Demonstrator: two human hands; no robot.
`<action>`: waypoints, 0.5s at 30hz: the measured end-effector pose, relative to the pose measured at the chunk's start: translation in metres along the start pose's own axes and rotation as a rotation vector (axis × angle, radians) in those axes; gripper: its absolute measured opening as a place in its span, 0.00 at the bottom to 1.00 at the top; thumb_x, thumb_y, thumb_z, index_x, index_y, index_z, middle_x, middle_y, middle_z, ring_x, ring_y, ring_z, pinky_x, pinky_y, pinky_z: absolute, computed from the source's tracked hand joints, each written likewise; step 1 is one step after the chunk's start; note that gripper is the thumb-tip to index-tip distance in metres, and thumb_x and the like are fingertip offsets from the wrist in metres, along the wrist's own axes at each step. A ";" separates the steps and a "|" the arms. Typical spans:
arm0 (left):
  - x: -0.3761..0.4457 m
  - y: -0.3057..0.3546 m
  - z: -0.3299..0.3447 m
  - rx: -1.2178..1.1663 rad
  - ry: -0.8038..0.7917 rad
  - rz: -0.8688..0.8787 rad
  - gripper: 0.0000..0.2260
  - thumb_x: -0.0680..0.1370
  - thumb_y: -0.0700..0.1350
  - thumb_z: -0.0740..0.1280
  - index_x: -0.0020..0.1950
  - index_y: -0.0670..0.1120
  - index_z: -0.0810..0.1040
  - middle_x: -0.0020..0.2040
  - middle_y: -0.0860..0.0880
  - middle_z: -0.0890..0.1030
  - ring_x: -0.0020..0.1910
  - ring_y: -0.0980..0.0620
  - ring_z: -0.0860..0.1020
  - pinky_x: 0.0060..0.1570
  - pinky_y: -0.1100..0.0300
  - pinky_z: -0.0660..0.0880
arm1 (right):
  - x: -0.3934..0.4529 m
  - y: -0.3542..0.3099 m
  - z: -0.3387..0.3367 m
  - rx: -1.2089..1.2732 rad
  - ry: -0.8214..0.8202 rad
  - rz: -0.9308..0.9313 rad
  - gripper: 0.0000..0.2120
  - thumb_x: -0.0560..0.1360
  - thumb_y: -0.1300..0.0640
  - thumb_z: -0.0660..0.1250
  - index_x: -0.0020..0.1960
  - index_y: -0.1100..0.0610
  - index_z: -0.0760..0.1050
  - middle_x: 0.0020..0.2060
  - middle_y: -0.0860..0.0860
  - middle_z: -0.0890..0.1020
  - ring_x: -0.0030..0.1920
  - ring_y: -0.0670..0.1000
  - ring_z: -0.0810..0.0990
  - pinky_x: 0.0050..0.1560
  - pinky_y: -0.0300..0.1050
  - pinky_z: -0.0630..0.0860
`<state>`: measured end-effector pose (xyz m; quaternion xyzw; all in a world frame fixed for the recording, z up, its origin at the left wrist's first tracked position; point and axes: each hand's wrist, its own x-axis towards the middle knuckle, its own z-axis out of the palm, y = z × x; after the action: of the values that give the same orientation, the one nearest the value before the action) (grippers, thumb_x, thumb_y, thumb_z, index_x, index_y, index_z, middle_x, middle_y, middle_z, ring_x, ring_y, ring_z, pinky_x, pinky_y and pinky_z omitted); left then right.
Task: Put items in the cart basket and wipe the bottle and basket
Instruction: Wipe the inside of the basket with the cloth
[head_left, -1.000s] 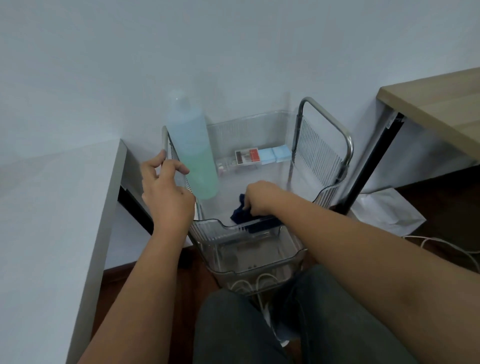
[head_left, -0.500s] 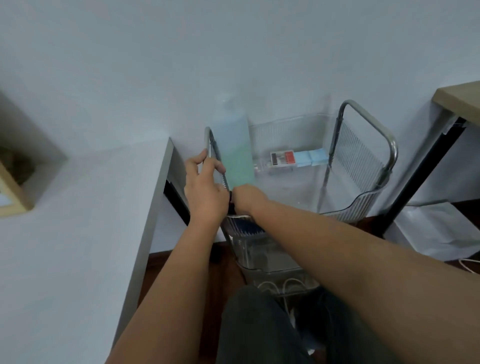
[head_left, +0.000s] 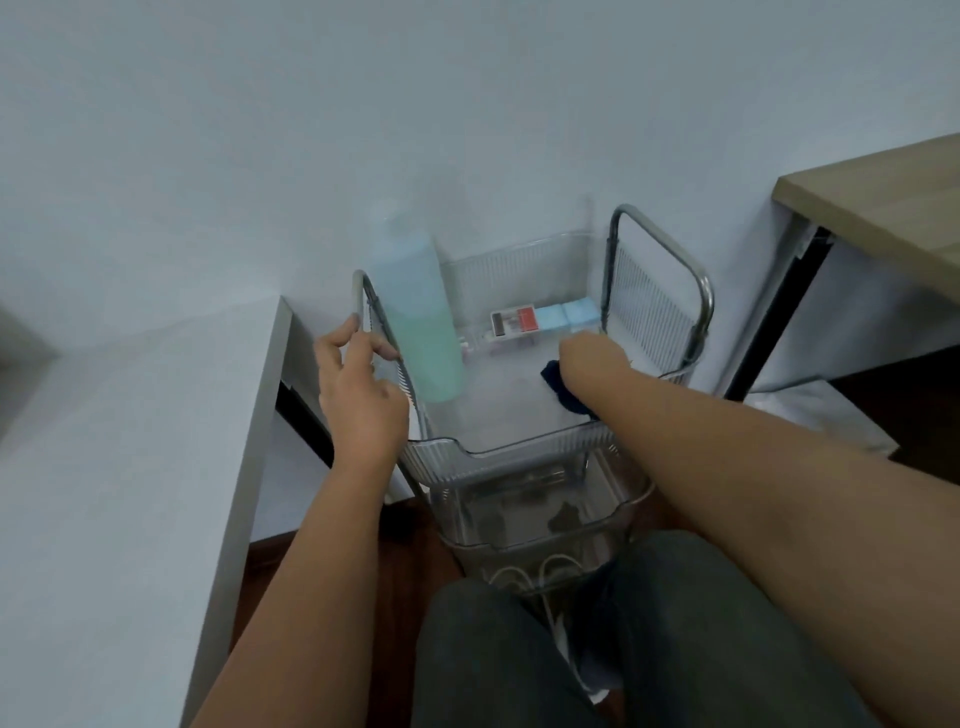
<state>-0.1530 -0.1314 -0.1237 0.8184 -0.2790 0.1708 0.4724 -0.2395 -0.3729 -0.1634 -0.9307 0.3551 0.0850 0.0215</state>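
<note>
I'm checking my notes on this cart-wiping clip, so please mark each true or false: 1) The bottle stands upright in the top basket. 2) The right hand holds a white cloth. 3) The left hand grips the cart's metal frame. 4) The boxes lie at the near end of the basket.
1) True: the bottle stands upright in the top basket.
2) False: the right hand holds a dark blue cloth.
3) True: the left hand grips the metal frame.
4) False: the boxes lie at the far end.
</note>
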 end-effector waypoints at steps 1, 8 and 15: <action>0.000 0.000 0.000 -0.002 0.004 -0.008 0.21 0.67 0.25 0.56 0.46 0.50 0.72 0.67 0.50 0.67 0.64 0.70 0.62 0.53 0.63 0.68 | -0.003 -0.005 0.000 0.005 -0.025 -0.017 0.11 0.79 0.62 0.60 0.60 0.62 0.74 0.58 0.57 0.78 0.58 0.56 0.77 0.52 0.47 0.73; -0.002 -0.002 -0.001 0.022 0.012 0.003 0.21 0.68 0.24 0.56 0.46 0.50 0.72 0.66 0.50 0.66 0.66 0.67 0.61 0.56 0.57 0.70 | -0.028 -0.048 0.005 0.066 -0.158 -0.321 0.16 0.78 0.54 0.64 0.64 0.56 0.76 0.57 0.59 0.79 0.55 0.60 0.79 0.56 0.50 0.76; -0.001 0.002 -0.002 0.050 -0.024 0.011 0.21 0.68 0.25 0.56 0.47 0.49 0.73 0.68 0.49 0.67 0.68 0.53 0.67 0.53 0.55 0.70 | -0.007 -0.013 -0.002 0.154 -0.044 -0.033 0.11 0.79 0.60 0.59 0.58 0.61 0.76 0.56 0.57 0.79 0.55 0.56 0.78 0.44 0.46 0.69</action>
<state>-0.1554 -0.1298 -0.1217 0.8304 -0.2847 0.1706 0.4475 -0.2355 -0.3585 -0.1604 -0.9300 0.3446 0.0774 0.1020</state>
